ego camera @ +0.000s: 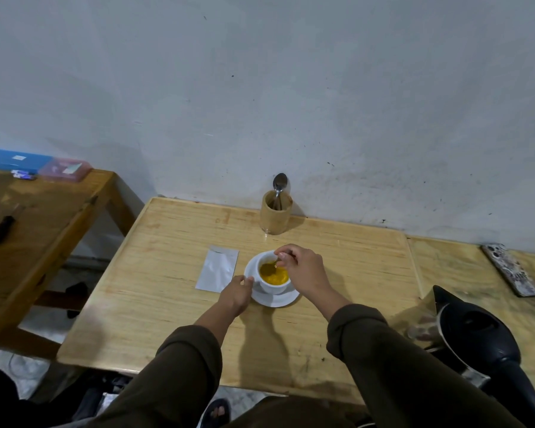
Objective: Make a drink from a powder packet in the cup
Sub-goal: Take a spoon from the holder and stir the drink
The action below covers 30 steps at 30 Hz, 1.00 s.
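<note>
Dark kettle (476,332) at near right, right hand (303,267) pinching spoon (274,264) in yellow-filled cup (272,274), left hand (237,293) gripping saucer (275,299), silver packet (218,268) just beside.

Layout on the table (173,304): the cup (272,278) stands on a saucer (275,299) near the table's centre. The packet (218,268) lies flat just left of the saucer. Behind the cup, at the wall edge, stands a holder (275,216) with 1 spoon (279,183) upright in it. The kettle (476,338) sits at the near right. The left hand (237,293) touches the saucer's left rim; the right hand (300,267) is over the cup, holding 1 stirring spoon (272,267) in the liquid. A 2nd table (44,211) stands to the left.
</note>
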Each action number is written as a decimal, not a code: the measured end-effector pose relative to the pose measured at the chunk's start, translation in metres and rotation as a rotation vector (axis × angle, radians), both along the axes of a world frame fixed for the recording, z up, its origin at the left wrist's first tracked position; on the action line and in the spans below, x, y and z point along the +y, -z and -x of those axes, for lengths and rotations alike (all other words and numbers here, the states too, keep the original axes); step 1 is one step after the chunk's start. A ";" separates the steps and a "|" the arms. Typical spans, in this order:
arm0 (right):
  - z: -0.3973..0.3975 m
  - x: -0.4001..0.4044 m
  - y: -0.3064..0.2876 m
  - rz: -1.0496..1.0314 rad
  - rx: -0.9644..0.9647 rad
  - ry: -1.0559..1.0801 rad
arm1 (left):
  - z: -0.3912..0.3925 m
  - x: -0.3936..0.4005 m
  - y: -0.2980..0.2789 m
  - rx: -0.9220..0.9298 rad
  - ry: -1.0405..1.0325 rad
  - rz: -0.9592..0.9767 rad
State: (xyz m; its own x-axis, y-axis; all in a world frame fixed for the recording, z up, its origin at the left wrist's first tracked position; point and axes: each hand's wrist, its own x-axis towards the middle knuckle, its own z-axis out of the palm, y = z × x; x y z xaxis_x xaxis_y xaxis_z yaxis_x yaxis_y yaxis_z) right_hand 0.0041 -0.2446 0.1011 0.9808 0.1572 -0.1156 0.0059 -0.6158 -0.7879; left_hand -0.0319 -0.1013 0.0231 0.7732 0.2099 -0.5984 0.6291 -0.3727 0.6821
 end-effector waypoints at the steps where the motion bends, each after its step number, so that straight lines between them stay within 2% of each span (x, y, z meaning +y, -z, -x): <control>1: -0.001 0.001 -0.001 -0.004 0.011 -0.004 | 0.000 0.000 0.000 0.002 -0.002 0.001; 8: -0.006 0.002 0.001 0.214 -0.078 -0.066 | 0.000 0.000 -0.001 0.000 0.003 0.003; 18: -0.001 0.003 0.001 0.046 -0.031 -0.082 | -0.001 0.002 -0.002 -0.004 0.006 0.005; 25: -0.007 0.000 0.001 0.157 -0.054 -0.035 | 0.000 0.004 -0.003 -0.009 0.017 0.003; 30: -0.003 0.000 0.002 0.143 -0.076 -0.054 | 0.000 0.004 -0.005 -0.011 0.017 0.000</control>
